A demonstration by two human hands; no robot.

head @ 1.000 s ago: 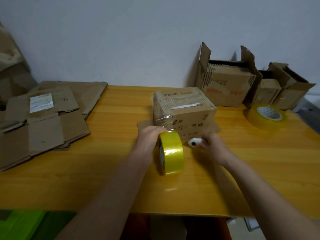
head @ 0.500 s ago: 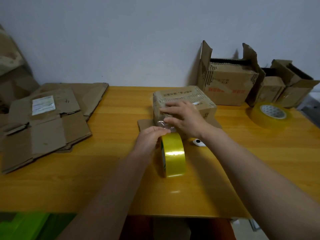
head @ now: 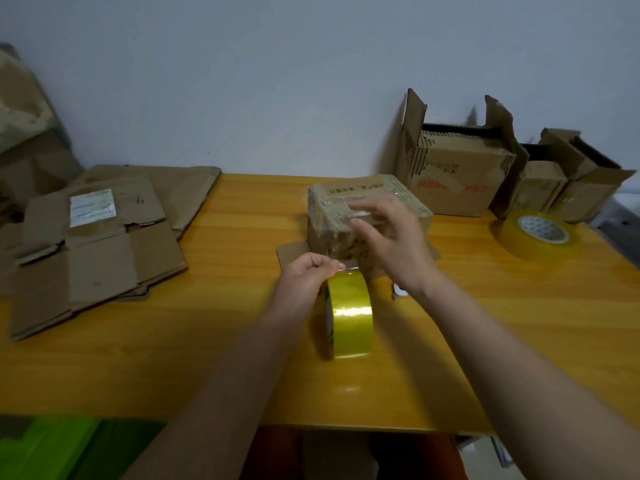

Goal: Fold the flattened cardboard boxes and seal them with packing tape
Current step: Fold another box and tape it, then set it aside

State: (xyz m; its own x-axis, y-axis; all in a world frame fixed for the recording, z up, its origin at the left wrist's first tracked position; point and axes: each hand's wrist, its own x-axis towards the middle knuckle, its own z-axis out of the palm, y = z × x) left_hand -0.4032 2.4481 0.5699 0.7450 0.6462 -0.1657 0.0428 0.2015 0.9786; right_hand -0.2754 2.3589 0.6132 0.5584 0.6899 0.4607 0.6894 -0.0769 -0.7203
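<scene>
Hands: left hand (head: 308,277) pinches the tape edge at the top of the roll (head: 349,315); right hand (head: 391,237) lies with fingers loosely spread over the box (head: 367,209), seemingly pressing tape down.
Box: mid-desk (head: 207,341), just beyond the roll, closed on top, film-wrapped.
Roll: on edge, near side of box.
Handling: box likely light, stiff at corners, film slick; hold by the sides. Tape is thin and sticky, so keep it taut.
Left: flat cardboard (head: 97,251) stacked.
Right: spare roll (head: 540,237), open boxes (head: 457,181).
</scene>
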